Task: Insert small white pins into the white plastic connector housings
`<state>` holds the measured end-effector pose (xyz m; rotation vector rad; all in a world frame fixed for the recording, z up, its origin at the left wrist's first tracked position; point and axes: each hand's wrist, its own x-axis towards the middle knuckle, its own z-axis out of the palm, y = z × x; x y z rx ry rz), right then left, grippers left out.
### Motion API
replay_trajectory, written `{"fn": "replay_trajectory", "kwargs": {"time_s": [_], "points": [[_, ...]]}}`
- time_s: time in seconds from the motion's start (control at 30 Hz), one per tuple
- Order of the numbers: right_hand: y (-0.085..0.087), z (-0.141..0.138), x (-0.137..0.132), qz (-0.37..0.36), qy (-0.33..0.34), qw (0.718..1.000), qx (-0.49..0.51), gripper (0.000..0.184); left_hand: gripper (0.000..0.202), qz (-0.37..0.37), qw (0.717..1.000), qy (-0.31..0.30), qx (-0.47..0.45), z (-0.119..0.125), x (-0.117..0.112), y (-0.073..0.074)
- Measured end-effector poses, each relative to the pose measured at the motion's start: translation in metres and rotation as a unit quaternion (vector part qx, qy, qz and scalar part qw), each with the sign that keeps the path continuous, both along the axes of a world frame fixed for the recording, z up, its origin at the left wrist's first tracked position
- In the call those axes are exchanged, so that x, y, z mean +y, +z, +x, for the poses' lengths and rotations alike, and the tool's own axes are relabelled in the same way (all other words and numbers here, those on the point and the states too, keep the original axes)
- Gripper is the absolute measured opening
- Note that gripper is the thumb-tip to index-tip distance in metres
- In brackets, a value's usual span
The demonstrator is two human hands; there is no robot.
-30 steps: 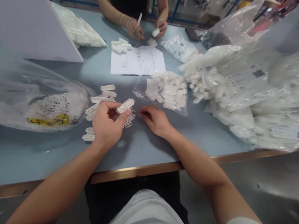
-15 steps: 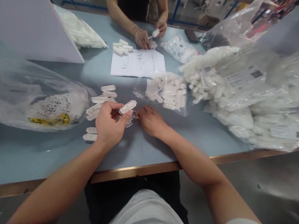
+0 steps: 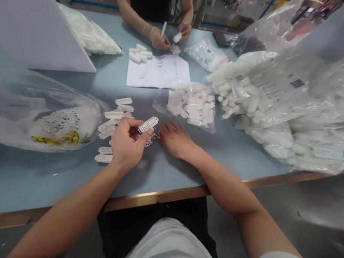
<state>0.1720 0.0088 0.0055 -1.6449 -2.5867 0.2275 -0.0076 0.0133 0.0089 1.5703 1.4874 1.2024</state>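
My left hand [image 3: 125, 144] is shut on a white plastic connector housing [image 3: 148, 124], pinched between thumb and fingers above the table. Its row of small holes faces up. My right hand [image 3: 176, 140] rests on the table with curled fingers, touching the edge of a small heap of tiny white plastic pieces [image 3: 147, 140]. I cannot tell whether those fingertips hold a piece. More white connector housings [image 3: 115, 115] lie loosely on the table left of my left hand, partly hidden by it.
A co-worker's hands [image 3: 168, 39] across the table hold white parts above a paper sheet [image 3: 158, 72]. Transparent bags of white parts lie around: one [image 3: 189, 104] ahead, a large heap [image 3: 276, 110] right, one [image 3: 39, 122] left. A white board [image 3: 26, 33] stands far left.
My right hand has moved left to the small heap of pieces. My left hand still holds the housing, now a little further right. The co-worker's hands have shifted.
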Motion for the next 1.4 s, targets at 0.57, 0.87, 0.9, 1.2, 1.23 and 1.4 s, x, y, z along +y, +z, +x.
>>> {"fn": "replay_trajectory", "kwargs": {"time_s": [0.57, 0.87, 0.9, 1.2, 1.23, 1.4], "points": [[0.018, 0.032, -0.006, -0.035, -0.096, 0.904, 0.415, 0.019, 0.037, 0.005, 0.999, -0.015, 0.049, -0.002, -0.004, -0.005], [0.018, 0.025, -0.01, -0.074, -0.141, 0.79, 0.593, 0.008, 0.035, 0.003, 0.997, -0.032, 0.073, 0.0, -0.009, -0.001], [0.018, 0.024, -0.011, -0.071, -0.143, 0.781, 0.603, 0.008, 0.034, 0.003, 0.997, -0.036, 0.068, 0.0, -0.009, -0.001], [0.016, 0.019, -0.02, 0.087, -0.095, 0.855, 0.503, 0.009, 0.032, 0.041, 0.992, -0.075, 0.091, 0.001, -0.014, 0.0], [0.016, 0.019, -0.021, 0.103, -0.088, 0.864, 0.484, 0.011, 0.032, 0.041, 0.991, -0.076, 0.097, 0.001, -0.014, 0.001], [0.015, 0.019, -0.022, 0.128, -0.093, 0.892, 0.424, 0.017, 0.03, 0.046, 0.989, -0.073, 0.121, 0.003, -0.016, 0.009]]}}
